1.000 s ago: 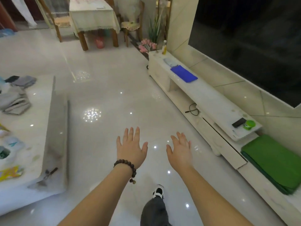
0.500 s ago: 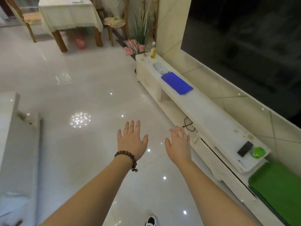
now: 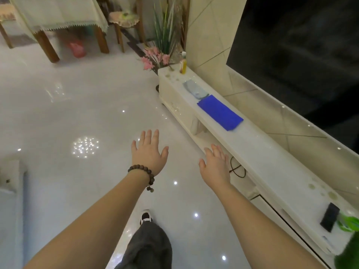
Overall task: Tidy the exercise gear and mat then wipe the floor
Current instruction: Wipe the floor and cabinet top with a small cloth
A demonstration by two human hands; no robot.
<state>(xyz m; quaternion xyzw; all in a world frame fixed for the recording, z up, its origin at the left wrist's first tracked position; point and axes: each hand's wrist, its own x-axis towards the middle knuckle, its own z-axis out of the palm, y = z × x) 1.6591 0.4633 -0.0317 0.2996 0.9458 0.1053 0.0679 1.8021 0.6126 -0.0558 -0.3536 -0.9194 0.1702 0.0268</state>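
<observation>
Beside the white cabinet, above glossy floor: left hand and right hand, fingers spread flat, holding nothing.

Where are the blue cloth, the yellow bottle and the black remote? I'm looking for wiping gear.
blue cloth (image 3: pixel 220 113): head view, middle of its flat top.
yellow bottle (image 3: pixel 183 66): head view, middle of its body.
black remote (image 3: pixel 329 217): head view, middle of its face.

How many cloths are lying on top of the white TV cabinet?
2. A blue cloth lies flat on the cabinet top past the right hand; a grey cloth lies just beyond it, its near end under the blue one's corner. None other shows.
</observation>
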